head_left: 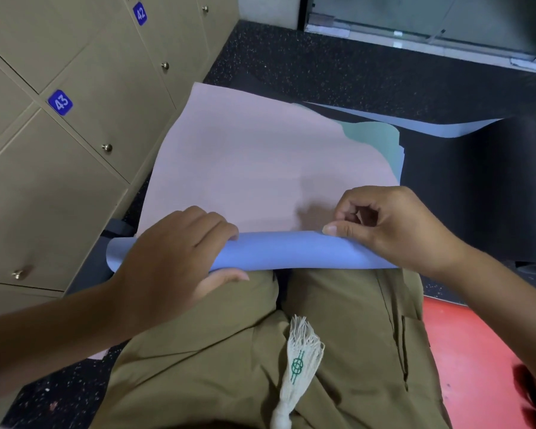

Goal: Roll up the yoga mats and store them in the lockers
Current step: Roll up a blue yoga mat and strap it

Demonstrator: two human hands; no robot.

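Left hand (174,255) wraps over the pink mat (260,168), gripping its blue rolled edge (285,250) at the knees; right hand (393,230) pinches the same roll. Lockers (75,144) on the left read "42" (140,13) and "43" (60,102).

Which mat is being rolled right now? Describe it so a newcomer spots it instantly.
Start at the beige lockers on the left; beside them a stack of mats lies on the dark floor. The top one, the pink mat, is it. Its near end curls into a roll showing a blue underside, gripped by the left hand and right hand.
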